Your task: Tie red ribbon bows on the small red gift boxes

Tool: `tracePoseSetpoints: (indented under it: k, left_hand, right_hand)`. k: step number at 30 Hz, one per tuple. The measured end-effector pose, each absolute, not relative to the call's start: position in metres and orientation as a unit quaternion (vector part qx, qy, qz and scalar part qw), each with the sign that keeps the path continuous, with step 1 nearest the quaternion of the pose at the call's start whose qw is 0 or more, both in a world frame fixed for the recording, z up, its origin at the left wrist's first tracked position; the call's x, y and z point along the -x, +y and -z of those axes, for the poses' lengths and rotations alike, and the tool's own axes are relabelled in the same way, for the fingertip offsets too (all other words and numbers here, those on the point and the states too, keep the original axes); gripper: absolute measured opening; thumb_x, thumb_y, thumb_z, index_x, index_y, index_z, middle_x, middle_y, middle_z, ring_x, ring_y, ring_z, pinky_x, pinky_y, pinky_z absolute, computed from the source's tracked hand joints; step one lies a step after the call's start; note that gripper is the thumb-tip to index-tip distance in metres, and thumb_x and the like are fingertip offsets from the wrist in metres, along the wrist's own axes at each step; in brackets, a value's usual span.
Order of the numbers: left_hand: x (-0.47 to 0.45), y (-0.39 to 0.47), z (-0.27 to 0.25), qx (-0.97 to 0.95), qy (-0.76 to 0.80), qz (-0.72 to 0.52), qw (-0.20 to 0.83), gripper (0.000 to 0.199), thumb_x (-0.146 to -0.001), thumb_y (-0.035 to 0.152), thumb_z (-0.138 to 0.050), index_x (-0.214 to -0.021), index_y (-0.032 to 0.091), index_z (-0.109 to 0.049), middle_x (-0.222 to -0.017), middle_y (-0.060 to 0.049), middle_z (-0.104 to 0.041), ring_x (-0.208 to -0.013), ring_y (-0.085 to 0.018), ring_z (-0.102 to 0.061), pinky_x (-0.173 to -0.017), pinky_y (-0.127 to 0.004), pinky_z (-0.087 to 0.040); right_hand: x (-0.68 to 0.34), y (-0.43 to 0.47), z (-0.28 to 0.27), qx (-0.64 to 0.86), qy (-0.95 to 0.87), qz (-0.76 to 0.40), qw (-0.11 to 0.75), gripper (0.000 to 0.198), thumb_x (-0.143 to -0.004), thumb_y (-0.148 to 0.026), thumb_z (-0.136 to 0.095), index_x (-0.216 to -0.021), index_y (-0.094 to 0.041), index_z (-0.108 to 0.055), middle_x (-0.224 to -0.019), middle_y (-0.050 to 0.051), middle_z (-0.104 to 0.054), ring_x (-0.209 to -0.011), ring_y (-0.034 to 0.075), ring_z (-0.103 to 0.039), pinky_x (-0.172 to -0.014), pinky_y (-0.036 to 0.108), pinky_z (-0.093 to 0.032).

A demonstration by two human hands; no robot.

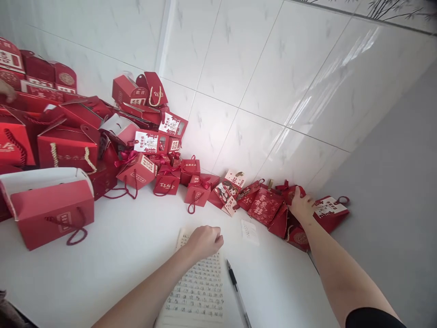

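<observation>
Your left hand [204, 240], fisted over the notebook [198, 291], perhaps steadies it. Your right hand [302, 205] touches a red box [289, 192]; its grip I cannot tell.

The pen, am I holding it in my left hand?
No, the pen lies on the white table beside the notebook, apart from the left hand.

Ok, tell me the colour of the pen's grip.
Black grip, best seen in the head view.
</observation>
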State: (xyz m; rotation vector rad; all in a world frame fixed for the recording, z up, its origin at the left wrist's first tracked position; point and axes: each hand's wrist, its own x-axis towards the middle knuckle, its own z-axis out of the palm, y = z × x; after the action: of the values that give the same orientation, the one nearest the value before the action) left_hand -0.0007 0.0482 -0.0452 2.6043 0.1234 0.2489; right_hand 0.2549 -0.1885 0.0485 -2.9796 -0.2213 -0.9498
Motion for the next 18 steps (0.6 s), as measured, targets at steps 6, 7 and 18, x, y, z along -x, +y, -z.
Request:
tracePoseSetpoints:
  k: [6, 7, 18]
  left_hand:
    - [-0.001, 0.046, 0.047, -0.96, 0.038, -0.106, 0.257, 0.024, -0.082, 0.026, -0.039, -0.064, 0.018, -0.053, -0.058, -0.003, -0.059, -0.053, -0.016, -0.053, -0.049, -0.027, -0.026]
    - [-0.001, 0.046, 0.047, -0.959, 0.038, -0.112, 0.257, 0.024, -0.081, 0.026, -0.039, -0.063, 0.018, -0.052, -0.057, -0.003, -0.059, -0.052, -0.016, -0.053, -0.048, -0.027, -0.025]
    - [0.0, 0.043, 0.038, -0.932, 0.036, -0.153, 0.328, 0.031, -0.089, 0.035, -0.031, -0.074, 0.019, -0.052, -0.064, -0.002, -0.06, -0.061, -0.017, -0.056, -0.055, -0.027, -0.032]
  right_hand:
    - [-0.265, -0.189, -0.028, 0.938, -0.054, 0.341, 0.016, 0.072, -0.077, -0.023, -0.06, -0.138, -0.004, -0.027, -0.119, 0.037, -0.036, -0.107, 0.051, -0.041, -0.072, 0.058, -0.036]
    - [-0.266, -0.191, -0.027, 0.937, -0.058, 0.343, 0.025, 0.075, -0.075, -0.023, -0.063, -0.138, -0.004, -0.027, -0.117, 0.037, -0.038, -0.104, 0.051, -0.043, -0.071, 0.058, -0.036]
    - [-0.144, -0.201, -0.057, 0.774, -0.185, 0.356, 0.49, 0.093, -0.07, -0.033, -0.065, -0.137, -0.014, -0.004, -0.128, 0.026, -0.038, -0.119, 0.033, -0.042, -0.093, 0.043, -0.041]
